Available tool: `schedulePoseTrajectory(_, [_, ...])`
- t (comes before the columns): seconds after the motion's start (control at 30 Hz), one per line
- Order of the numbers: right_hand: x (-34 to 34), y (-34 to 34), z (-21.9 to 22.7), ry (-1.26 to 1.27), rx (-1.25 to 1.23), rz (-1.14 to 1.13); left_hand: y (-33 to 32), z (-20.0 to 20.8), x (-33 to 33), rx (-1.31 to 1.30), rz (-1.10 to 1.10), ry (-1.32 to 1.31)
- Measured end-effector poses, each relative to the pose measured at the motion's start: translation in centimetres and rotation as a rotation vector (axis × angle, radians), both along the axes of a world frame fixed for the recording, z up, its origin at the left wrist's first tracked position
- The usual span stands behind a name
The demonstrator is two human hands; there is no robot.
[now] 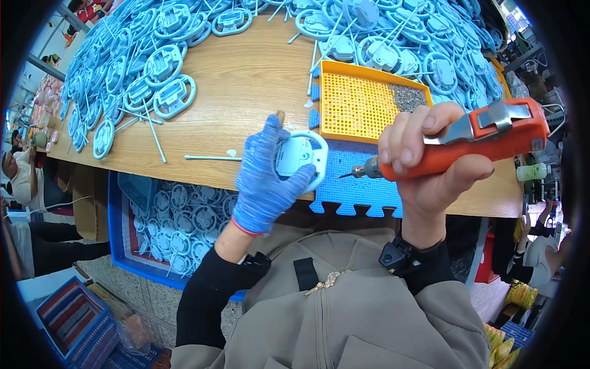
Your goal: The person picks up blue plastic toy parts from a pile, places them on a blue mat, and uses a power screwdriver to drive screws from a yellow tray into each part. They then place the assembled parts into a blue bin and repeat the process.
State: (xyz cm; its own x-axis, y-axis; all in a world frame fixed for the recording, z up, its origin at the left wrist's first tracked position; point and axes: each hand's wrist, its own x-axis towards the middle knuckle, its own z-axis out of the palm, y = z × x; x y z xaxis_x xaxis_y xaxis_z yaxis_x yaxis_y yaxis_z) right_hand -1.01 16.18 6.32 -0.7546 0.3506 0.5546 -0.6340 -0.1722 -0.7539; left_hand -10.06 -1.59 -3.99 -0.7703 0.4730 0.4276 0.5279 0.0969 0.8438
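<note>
Pale-blue plastic piece (pixel 299 152) is gripped by the gloved left hand (pixel 261 175) at the left edge of the foam mat (pixel 362 175); an orange power screwdriver (pixel 458 147) is clasped in the right hand (pixel 424 154), its bit (pixel 346 176) apart from the piece. Were the piece loosely held, the bit could be deflected and the gloved thumb (pixel 300 178) jabbed; through careless swinging, screws (pixel 408 97) could be spilled from the yellow tray (pixel 349 136).

The held pale-blue wheel-shaped part (pixel 295 155) looks like smooth plastic with a slight sheen; the red power screwdriver (pixel 461 149) is glossy plastic with a shiny metal clip (pixel 504 117). Bright metal screws (pixel 410 97) fill part of a perforated yellow plastic tray (pixel 347 137). The desk (pixel 224 80) shows smooth wood grain, the blue mat (pixel 356 181) pebbled foam, the glove (pixel 258 178) streaky stretch cloth, the jacket (pixel 375 301) matt fabric.
</note>
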Motion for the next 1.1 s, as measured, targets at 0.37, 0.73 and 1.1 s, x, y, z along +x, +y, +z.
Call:
schedulePoseTrajectory(0.37, [-0.6, -1.0, -0.7, -0.055, 0.076, -0.086, 2.6, 0.8, 2.6, -0.252, 0.007, 0.361])
schedulePoseTrajectory(0.73, [-1.6, -1.3, -2.3, -0.105, 0.007, 0.095, 3.1, 1.4, 2.8, -0.345, 0.025, 0.328])
schedulePoseTrajectory(1.1, [-3.0, -2.3, -1.4, -0.21, 0.095, 0.023, 3.8, 1.9, 1.4, -0.335, -0.025, 0.317])
